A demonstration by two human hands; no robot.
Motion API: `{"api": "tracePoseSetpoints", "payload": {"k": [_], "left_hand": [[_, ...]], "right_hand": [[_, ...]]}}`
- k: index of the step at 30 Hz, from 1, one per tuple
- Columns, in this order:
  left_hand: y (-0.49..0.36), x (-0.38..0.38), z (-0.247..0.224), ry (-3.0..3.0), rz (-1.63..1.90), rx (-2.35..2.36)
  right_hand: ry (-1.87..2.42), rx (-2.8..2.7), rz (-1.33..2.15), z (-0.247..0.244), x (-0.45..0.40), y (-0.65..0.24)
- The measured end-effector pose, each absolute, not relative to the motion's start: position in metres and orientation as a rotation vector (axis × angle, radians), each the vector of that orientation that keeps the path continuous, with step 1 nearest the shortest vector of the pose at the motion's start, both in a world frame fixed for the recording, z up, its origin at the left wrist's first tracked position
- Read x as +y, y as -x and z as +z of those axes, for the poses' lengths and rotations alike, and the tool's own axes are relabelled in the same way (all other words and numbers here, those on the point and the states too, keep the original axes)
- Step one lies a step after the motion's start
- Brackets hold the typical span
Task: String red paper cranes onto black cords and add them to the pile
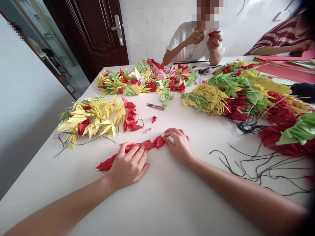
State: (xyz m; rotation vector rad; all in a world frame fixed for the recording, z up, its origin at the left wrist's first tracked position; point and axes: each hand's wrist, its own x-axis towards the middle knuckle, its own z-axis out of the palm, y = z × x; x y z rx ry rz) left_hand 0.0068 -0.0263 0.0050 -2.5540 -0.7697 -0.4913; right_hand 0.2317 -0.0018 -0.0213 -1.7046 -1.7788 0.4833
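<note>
A string of folded red paper pieces [147, 144] lies across the white table [157, 203]. My left hand [130, 164] rests on its middle part, palm down with the fingers spread over the paper. At its right end, my right hand [177, 144] pinches the last red piece between thumb and fingertips. Just beyond the string lie a small clear packet [146, 131] and a single red folded piece [154, 119]. Thread snips with pink handles [155, 106] lie farther back.
Yellow folded strings [98, 118] with black cords lie at the left. Mixed-colour garlands [147, 78] stretch along the back. More garlands [241, 95] and loose black cords [258, 170] lie right. Two people sit across, one holding a red piece [213, 34].
</note>
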Motion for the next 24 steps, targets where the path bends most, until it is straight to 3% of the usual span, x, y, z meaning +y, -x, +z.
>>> {"api": "tracePoseSetpoints", "payload": {"k": [24], "left_hand": [[-0.007, -0.031, 0.01, 2.545, -0.529, -0.759]], "right_hand": [[1.775, -1.831, 0.29, -0.022, 0.02, -0.261]]}}
